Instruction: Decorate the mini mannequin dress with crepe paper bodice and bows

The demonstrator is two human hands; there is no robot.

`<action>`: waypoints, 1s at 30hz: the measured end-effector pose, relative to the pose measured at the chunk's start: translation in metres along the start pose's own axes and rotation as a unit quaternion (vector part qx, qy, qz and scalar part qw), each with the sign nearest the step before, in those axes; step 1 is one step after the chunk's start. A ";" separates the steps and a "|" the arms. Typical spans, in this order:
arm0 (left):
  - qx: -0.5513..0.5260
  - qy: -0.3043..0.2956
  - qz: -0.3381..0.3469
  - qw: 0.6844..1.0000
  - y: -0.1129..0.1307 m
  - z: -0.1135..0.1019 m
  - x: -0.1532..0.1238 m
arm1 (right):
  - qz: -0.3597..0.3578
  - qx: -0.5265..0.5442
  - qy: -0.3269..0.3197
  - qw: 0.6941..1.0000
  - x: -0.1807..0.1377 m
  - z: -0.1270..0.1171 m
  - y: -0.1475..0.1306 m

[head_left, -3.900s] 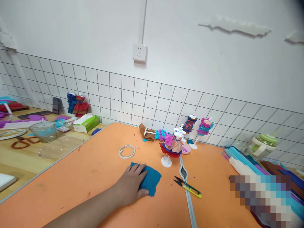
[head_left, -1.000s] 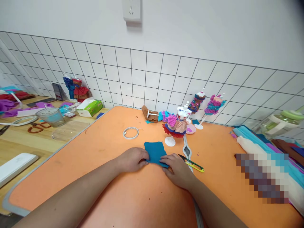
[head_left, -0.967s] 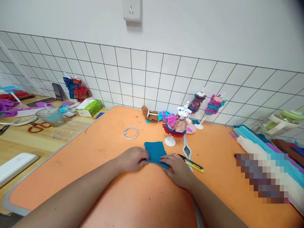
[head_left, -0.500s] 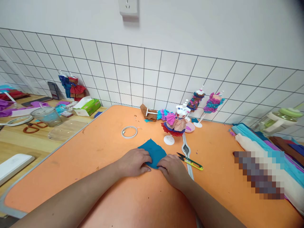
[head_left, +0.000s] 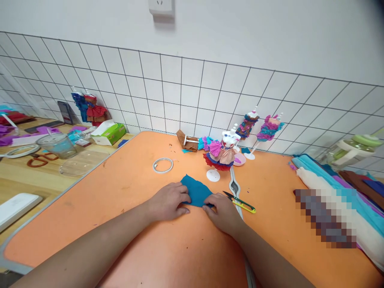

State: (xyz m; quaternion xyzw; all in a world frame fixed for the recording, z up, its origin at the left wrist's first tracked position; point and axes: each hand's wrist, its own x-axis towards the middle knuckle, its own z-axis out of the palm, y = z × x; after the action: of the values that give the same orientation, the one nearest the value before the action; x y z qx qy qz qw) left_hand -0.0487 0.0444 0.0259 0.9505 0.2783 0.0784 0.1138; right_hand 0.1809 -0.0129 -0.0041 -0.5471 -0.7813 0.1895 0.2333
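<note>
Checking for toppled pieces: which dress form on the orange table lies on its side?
The leftmost, turquoise-ruffled dress form, its white stem horizontal; the other three stand upright.

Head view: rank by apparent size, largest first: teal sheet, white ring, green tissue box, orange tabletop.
1. Orange tabletop
2. Teal sheet, green tissue box: too alike to rank; left hand and right hand cover part of the sheet
3. White ring
</note>
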 end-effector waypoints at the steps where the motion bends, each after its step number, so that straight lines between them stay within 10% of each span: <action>1: 0.001 0.006 -0.003 1.000 -0.001 -0.001 0.000 | 0.002 0.014 0.005 1.000 0.001 -0.002 0.003; 11: -0.016 0.000 0.023 1.000 -0.003 -0.001 0.000 | -0.097 -0.021 -0.025 0.995 -0.002 -0.024 0.012; 30: -0.089 -0.009 -0.091 0.992 -0.012 -0.004 -0.004 | 0.078 -0.010 -0.017 0.997 0.003 -0.004 -0.003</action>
State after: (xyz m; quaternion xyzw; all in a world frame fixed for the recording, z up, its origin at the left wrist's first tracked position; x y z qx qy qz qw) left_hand -0.0589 0.0533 0.0266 0.9080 0.3547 0.0832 0.2070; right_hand 0.1801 -0.0112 0.0017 -0.6051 -0.7421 0.2084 0.1992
